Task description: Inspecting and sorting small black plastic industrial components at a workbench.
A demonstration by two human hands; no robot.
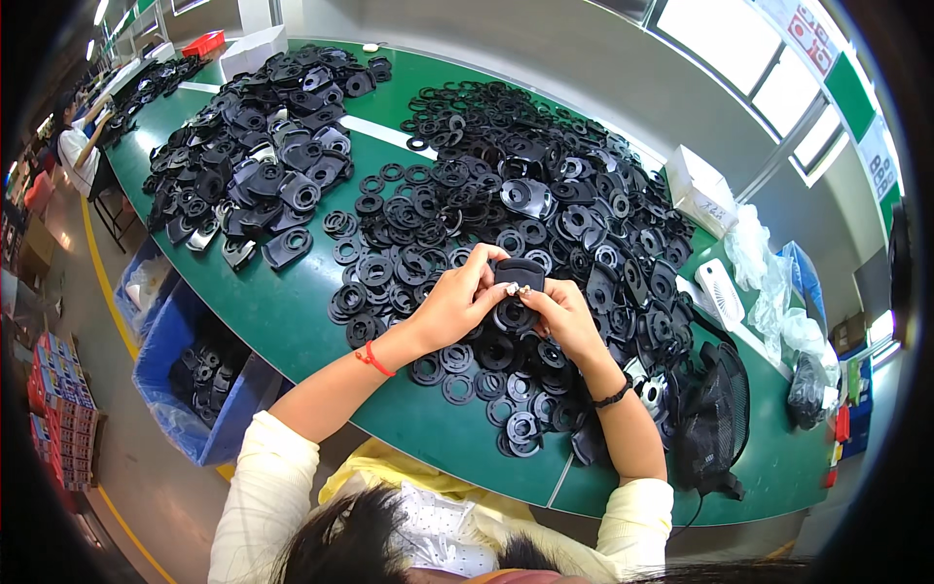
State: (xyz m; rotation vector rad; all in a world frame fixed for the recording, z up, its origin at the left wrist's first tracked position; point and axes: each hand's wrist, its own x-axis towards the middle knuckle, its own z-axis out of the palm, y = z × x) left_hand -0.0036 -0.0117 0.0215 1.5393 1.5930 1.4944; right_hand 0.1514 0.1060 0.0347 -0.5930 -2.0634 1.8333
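Observation:
Between my two hands is a black plastic part (520,276) with a flat tab and a round ring end, held above the table. My left hand (467,297) closes on its left side, thumb and fingers pinching it. From the right, my right hand (566,316) grips the same part, its thumb meeting the left thumb at the middle. Around and beneath both hands lies a big heap of black plastic rings (389,268) and tabbed black parts (525,198). Some fingers are hidden behind the held part.
A second heap of tabbed black parts (263,180) lies farther left on the green table (292,336). A blue bin (161,389) stands below the left edge. To the right are a white fan (720,292), a black mesh bag (715,419) and a white box (699,190). Another person (78,146) sits far left.

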